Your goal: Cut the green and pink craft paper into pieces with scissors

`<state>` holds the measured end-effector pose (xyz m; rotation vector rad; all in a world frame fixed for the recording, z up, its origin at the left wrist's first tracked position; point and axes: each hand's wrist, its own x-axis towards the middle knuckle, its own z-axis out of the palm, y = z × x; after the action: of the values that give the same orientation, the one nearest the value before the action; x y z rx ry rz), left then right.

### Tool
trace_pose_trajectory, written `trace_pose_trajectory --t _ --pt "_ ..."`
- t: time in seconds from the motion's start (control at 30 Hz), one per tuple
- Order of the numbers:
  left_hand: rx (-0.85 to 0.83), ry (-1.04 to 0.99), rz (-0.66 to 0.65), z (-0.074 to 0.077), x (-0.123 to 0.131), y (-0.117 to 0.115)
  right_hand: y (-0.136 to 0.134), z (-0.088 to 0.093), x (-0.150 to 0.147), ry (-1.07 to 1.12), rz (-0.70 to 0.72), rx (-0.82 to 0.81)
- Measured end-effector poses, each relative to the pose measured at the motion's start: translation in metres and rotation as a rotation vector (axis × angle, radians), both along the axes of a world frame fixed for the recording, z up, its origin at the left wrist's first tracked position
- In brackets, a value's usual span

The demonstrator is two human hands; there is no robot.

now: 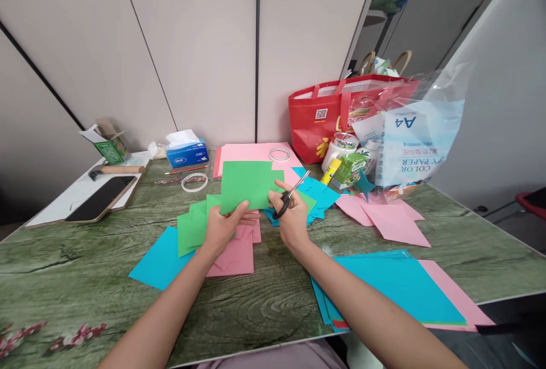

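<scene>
My left hand (225, 228) grips a green sheet of paper (246, 184) by its lower edge, thumb in front. In my right hand (294, 218) is a pair of scissors (288, 197) with black handles, its blades pointing up and to the right, apart from the sheet's main face. Two of my right fingers reach toward the sheet's right edge; whether they touch it I cannot tell. Below my left hand lie green pieces (191, 224), pink pieces (234, 255) and a blue piece (160, 258). Blue cut pieces (318, 193) lie behind my right hand.
Blue sheets (384, 286) are stacked at the front right, beside pink pieces (396, 218). Behind stand a red bag (309, 130), a plastic paper packet (420, 141) and a glue stick (331, 171). Tape rolls (194, 182), a tissue box (187, 154), a phone (100, 198) and a hammer (119, 169) lie leftward.
</scene>
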<state>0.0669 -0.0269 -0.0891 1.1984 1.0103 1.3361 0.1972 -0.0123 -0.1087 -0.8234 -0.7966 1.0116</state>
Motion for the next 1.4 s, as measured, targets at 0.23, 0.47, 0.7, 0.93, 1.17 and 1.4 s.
trace_pose_trajectory --t 0.23,0.47,0.7,0.93,1.17,1.4 --pt "0.184 -0.053 0.279 0.002 -0.002 0.002 -0.005 -0.005 -0.006 -0.173 0.434 -0.001" --pt "0.215 -0.022 0.355 0.006 -0.001 0.0 -0.013 -0.006 -0.01 -0.264 0.719 0.053" --pt "0.185 0.036 0.365 0.009 0.0 -0.004 -0.014 -0.003 -0.009 -0.328 0.736 0.08" --pt "0.199 0.066 0.413 0.009 0.002 -0.004 -0.014 -0.004 -0.009 -0.329 0.698 0.069" --pt "0.231 0.072 0.446 0.01 0.002 -0.005 -0.014 -0.005 -0.01 -0.301 0.71 0.04" --pt "0.218 0.115 0.444 0.006 0.0 -0.004 -0.015 -0.002 -0.009 -0.359 0.669 0.094"
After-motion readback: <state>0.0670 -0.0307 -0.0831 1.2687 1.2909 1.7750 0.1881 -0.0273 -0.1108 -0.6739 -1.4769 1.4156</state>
